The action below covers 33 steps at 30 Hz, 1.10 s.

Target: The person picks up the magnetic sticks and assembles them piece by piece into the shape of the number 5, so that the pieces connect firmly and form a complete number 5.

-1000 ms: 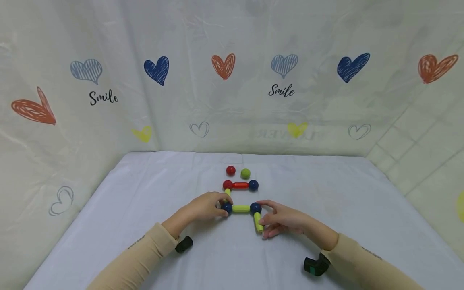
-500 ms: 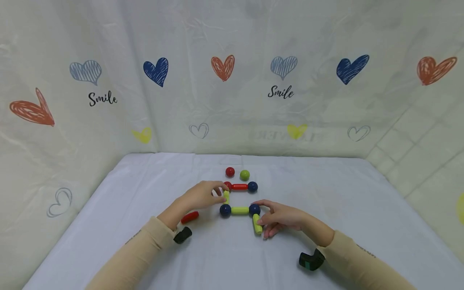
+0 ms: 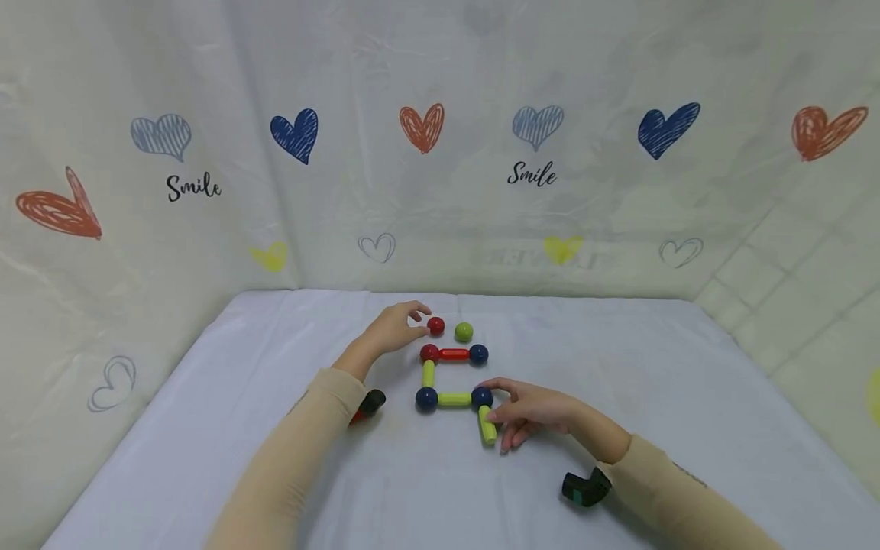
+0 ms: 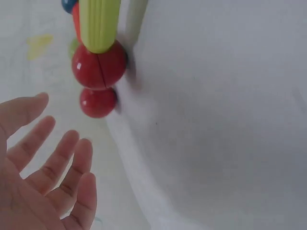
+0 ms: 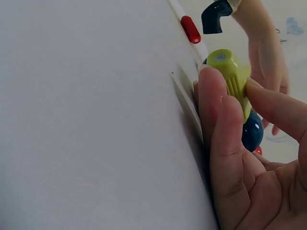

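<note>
In the head view, my right hand (image 3: pixel 539 412) pinches a yellow-green magnetic rod (image 3: pixel 487 425) between thumb and fingers; its forefinger touches the dark blue ball (image 3: pixel 483 397) at that rod's far end. From this ball, a yellow-green rod (image 3: pixel 454 399) runs left to another blue ball (image 3: pixel 426 399). A third yellow-green rod (image 3: pixel 428 374) leads back to a red ball (image 3: pixel 429 353), joined by a red rod (image 3: pixel 454 354) to a blue ball (image 3: pixel 478 354). My left hand (image 3: pixel 393 330), fingers spread, is beside a loose red ball (image 3: pixel 436 326); the left wrist view shows a gap to that ball (image 4: pixel 98 102).
A loose green ball (image 3: pixel 464 331) lies right of the loose red one. Under the left forearm lies a loose red rod (image 5: pixel 191 29), partly hidden in the head view. Black devices, one (image 3: pixel 587 487) by the right sleeve, sit at both wrists. A heart-printed sheet (image 3: pixel 467 206) hangs behind the table.
My left hand has left the near-left blue ball, passed the left side rod and reached back to the loose red ball. The right hand keeps its hold.
</note>
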Available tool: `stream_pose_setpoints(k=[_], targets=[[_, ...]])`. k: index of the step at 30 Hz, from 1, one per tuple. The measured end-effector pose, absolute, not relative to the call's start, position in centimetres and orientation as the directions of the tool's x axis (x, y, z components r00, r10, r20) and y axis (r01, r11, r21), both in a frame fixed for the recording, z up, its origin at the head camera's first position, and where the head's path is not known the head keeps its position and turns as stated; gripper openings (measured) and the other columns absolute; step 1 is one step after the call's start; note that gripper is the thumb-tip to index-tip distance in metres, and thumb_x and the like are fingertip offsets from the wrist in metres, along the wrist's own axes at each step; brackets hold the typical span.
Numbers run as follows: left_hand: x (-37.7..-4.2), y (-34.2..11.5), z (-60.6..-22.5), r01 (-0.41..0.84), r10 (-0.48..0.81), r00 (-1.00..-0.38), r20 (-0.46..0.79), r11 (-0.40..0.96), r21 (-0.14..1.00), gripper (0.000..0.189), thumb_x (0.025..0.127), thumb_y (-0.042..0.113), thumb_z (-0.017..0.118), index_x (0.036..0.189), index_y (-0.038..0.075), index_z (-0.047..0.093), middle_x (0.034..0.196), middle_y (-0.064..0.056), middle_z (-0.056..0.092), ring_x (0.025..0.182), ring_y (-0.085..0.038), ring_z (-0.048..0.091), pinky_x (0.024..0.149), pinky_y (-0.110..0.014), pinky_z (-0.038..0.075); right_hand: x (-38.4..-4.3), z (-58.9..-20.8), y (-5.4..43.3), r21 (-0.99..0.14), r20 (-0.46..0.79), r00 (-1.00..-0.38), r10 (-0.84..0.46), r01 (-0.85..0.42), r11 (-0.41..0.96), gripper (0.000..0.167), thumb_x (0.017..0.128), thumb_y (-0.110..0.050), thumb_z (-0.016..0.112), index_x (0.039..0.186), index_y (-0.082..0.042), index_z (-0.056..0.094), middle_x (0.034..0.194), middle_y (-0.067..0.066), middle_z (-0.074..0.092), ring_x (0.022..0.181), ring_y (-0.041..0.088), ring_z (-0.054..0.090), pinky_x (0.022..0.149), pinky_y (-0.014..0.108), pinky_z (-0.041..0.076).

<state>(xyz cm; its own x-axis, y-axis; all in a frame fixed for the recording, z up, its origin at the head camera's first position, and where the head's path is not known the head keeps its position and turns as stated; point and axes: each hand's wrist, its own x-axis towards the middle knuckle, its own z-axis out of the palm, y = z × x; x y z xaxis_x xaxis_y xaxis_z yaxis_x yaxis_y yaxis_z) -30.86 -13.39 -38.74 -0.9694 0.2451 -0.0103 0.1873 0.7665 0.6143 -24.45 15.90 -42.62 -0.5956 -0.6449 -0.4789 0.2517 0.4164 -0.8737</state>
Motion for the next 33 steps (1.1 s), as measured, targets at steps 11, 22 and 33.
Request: stream_pose_setpoints(k=[11,22,33], targets=[[-33.1,-11.6,-39.1,0.11,0.266,-0.948,-0.172,0.786,0.609,0.05,0.1,0.019,0.068,0.147,0.013,0.054,0.142,-0.018,0.055,0.126,-0.034,0.054,0.104,-0.049,0.046,-24.7,-42.9,16.1,-0.871,-0.489,-0.571,-0.659,0.276,0.407,0.07,0.1,-0.02,0.067,0.157,-0.009,0.028,0.08,0.01,0.074,0.062,0.014,0.071,0.06,0.022,0.056],[-33.8,-10.7,-38.8,0.087,0.221,-0.955,-0.198,0.847,0.524,0.043,0.098,0.015,0.069,0.14,0.013,0.061,0.135,-0.015,0.061,0.12,-0.03,0.057,0.104,-0.051,0.044,-24.7,-42.8,16.1,-0.878,-0.476,-0.583,-0.658,0.268,0.397,0.067,0.101,-0.02,0.067,0.157,-0.009,0.03,0.08,0.011,0.073,0.062,0.014,0.07,0.061,0.021,0.055],[-34.0,-10.8,-39.2,0.073,0.178,-0.968,-0.179,0.875,0.479,0.037,0.099,0.019,0.069,0.135,0.014,0.061,0.127,-0.012,0.065,0.117,-0.03,0.057,0.111,-0.068,0.025,-24.7,-42.7,16.2,-0.877,-0.479,-0.572,-0.666,0.278,0.392,0.067,0.102,-0.018,0.065,0.157,-0.009,0.028,0.078,0.008,0.072,0.065,0.015,0.071,0.06,0.022,0.055]])
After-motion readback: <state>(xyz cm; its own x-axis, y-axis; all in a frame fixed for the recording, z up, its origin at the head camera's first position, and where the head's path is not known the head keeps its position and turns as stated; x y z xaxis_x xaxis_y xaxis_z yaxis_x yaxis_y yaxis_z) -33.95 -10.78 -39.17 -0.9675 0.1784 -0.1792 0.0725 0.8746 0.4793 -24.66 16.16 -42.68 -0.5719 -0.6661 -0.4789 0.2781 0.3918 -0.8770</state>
